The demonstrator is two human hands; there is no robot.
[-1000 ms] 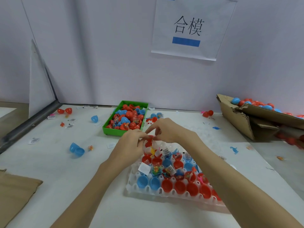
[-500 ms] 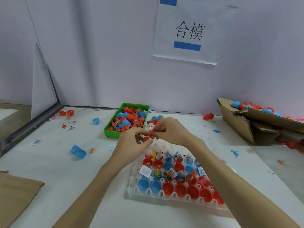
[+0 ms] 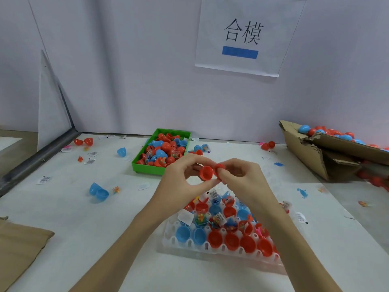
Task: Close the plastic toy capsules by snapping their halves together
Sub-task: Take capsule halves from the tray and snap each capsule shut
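My left hand [image 3: 182,180] pinches an open red capsule half [image 3: 206,173] between thumb and fingertips, its hollow facing me. My right hand [image 3: 242,178] pinches the other red half [image 3: 220,166] right beside it; the two halves touch at one edge. Both hands are raised above the far end of a white holder tray [image 3: 233,248] whose cups hold several open red and blue capsule halves [image 3: 231,241], some with small toys and paper slips inside.
A green bin [image 3: 147,167] of red and blue capsules stands behind the hands. A torn cardboard box [image 3: 315,157] with capsules lies at the right. Loose blue halves [image 3: 99,192], red halves [image 3: 84,141] and slips are scattered left. Brown cardboard [image 3: 19,245] lies at the near-left edge.
Both hands have lifted away from the tray with the red capsule. Its halves have turned so that the open hollow of the left one faces me.
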